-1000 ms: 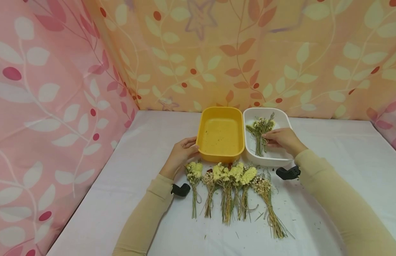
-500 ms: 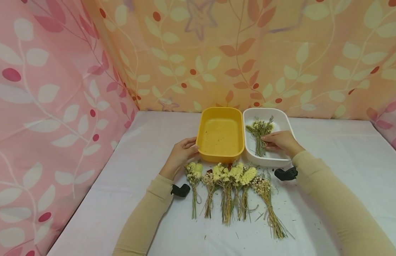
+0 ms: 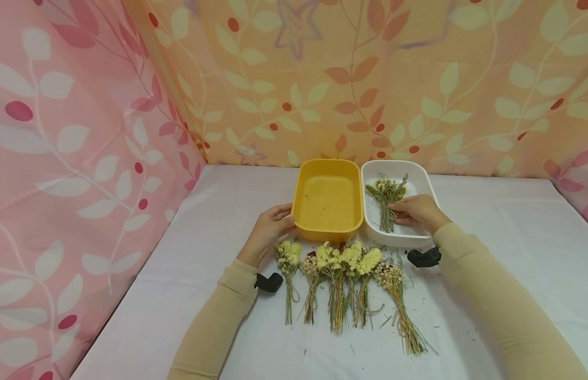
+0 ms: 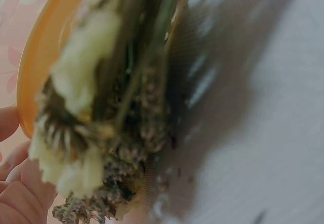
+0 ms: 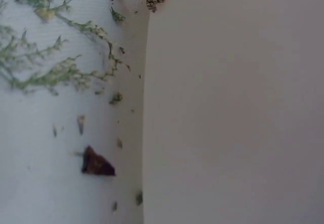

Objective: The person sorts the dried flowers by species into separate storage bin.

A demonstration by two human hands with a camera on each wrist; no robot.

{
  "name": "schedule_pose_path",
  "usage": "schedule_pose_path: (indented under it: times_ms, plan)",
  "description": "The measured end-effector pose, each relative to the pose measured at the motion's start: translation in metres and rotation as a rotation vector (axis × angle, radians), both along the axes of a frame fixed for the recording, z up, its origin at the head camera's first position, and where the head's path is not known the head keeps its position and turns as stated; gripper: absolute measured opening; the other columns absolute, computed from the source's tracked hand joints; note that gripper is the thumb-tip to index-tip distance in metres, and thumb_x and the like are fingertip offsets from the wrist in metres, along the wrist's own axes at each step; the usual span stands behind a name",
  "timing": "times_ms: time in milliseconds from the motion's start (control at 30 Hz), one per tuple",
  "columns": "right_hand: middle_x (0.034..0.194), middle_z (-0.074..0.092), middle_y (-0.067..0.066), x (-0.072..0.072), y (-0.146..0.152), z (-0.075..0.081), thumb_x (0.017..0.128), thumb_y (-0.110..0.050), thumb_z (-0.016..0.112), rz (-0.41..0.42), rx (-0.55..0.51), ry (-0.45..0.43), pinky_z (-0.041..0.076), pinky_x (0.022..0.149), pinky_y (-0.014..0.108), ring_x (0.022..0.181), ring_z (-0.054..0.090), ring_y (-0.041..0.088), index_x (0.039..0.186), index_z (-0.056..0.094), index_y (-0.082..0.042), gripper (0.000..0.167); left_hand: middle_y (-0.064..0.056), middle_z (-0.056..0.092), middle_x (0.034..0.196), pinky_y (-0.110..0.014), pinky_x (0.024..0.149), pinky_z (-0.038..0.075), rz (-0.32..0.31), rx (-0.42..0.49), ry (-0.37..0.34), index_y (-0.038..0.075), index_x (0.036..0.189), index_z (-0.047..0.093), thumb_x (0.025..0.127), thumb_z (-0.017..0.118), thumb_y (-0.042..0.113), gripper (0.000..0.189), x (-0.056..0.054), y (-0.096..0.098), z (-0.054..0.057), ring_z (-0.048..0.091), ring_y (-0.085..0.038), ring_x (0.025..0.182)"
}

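In the head view, the right hand (image 3: pixel 419 209) reaches over the white container (image 3: pixel 400 239) and pinches the tied stems of a small dried flower bunch (image 3: pixel 386 198) inside it. The left hand (image 3: pixel 271 228) touches the near left side of the yellow container (image 3: pixel 328 232), its fingers against the outer wall. Part of that hand (image 4: pixel 25 193) also shows in the left wrist view. A close, blurred flower bunch (image 4: pixel 81 72) covers much of that view. The right wrist view shows only the container's pale wall (image 5: pixel 233 107), not the right hand.
Several tied dried flower bunches lie in a row before the containers, from a yellow bunch (image 3: pixel 288 253) to a longer bunch (image 3: pixel 391 277). Stem bits and a dark red petal (image 5: pixel 96 163) lie on the white tablecloth (image 3: pixel 180 253). A patterned curtain (image 3: pixel 341 79) stands behind.
Over the last second the right hand has shifted slightly downward and left with the flower bunch low in the white container. The left hand and the row of bunches stay put.
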State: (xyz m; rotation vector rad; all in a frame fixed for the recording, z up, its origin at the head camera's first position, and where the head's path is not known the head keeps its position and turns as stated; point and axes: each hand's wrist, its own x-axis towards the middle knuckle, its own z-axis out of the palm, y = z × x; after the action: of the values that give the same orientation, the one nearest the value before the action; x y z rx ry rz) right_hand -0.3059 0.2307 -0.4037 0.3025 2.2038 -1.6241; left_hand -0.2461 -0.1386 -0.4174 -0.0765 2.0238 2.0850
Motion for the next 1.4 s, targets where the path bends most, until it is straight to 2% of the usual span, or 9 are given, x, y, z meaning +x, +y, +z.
schedule_pose_path:
  times_ms: [167, 400, 700, 867, 1033, 1400]
  plan:
    - [0.066, 0.069, -0.007, 0.001, 0.000, 0.002, 0.095, -0.017, 0.069, 0.013, 0.016, 0.028, 0.063, 0.068, 0.022, 0.063, 0.067, 0.004, 0.113, 0.067, 0.001, 0.026, -0.017, 0.051, 0.148, -0.042, 0.103, 0.054, 0.003, 0.003, -0.008, 0.005, 0.148, 0.047, 0.100, 0.060, 0.007, 0.050, 0.000, 0.001, 0.001, 0.059, -0.037, 0.126]
    - [0.068, 0.072, -0.006, 0.010, 0.002, 0.006, 0.095, -0.020, 0.069, 0.088, 0.167, 0.109, 0.063, 0.067, 0.022, 0.064, 0.069, 0.004, 0.124, 0.062, 0.013, 0.045, -0.018, 0.051, 0.149, -0.043, 0.104, 0.054, 0.001, 0.002, -0.011, 0.005, 0.148, 0.047, 0.099, 0.060, 0.007, 0.050, 0.000, 0.001, 0.001, 0.059, -0.038, 0.127]
    - [0.080, 0.076, -0.005, 0.022, 0.000, 0.022, 0.096, -0.024, 0.068, 0.156, 0.299, 0.168, 0.062, 0.068, 0.021, 0.070, 0.069, 0.002, 0.126, 0.064, 0.010, 0.046, -0.017, 0.052, 0.148, -0.041, 0.103, 0.055, 0.005, -0.013, -0.012, 0.006, 0.148, 0.047, 0.099, 0.061, 0.007, 0.051, 0.001, 0.000, 0.001, 0.060, -0.036, 0.126]
    - [0.092, 0.078, 0.000, 0.034, 0.001, 0.029, 0.096, -0.025, 0.068, 0.185, 0.284, 0.189, 0.063, 0.074, 0.025, 0.075, 0.071, 0.002, 0.126, 0.064, 0.009, 0.045, -0.019, 0.051, 0.148, -0.042, 0.104, 0.054, -0.001, -0.011, -0.002, 0.005, 0.147, 0.047, 0.099, 0.060, 0.006, 0.050, 0.000, 0.001, 0.000, 0.058, -0.038, 0.128]
    - [0.097, 0.078, 0.006, 0.053, 0.003, 0.036, 0.097, -0.027, 0.066, 0.215, 0.283, 0.244, 0.064, 0.079, 0.030, 0.080, 0.074, 0.006, 0.128, 0.063, 0.009, 0.047, -0.018, 0.051, 0.148, -0.044, 0.105, 0.053, 0.001, -0.003, -0.008, 0.005, 0.147, 0.048, 0.099, 0.060, 0.006, 0.050, 0.000, 0.002, 0.000, 0.058, -0.038, 0.128]
    - [0.097, 0.077, -0.004, 0.088, 0.011, 0.047, 0.093, -0.036, 0.071, 0.187, 0.201, 0.273, 0.061, 0.078, 0.018, 0.083, 0.072, -0.002, 0.127, 0.062, 0.008, 0.057, -0.019, 0.051, 0.148, -0.042, 0.104, 0.054, -0.001, 0.015, -0.006, 0.005, 0.148, 0.046, 0.099, 0.060, 0.006, 0.051, 0.001, 0.001, 0.002, 0.058, -0.038, 0.127]
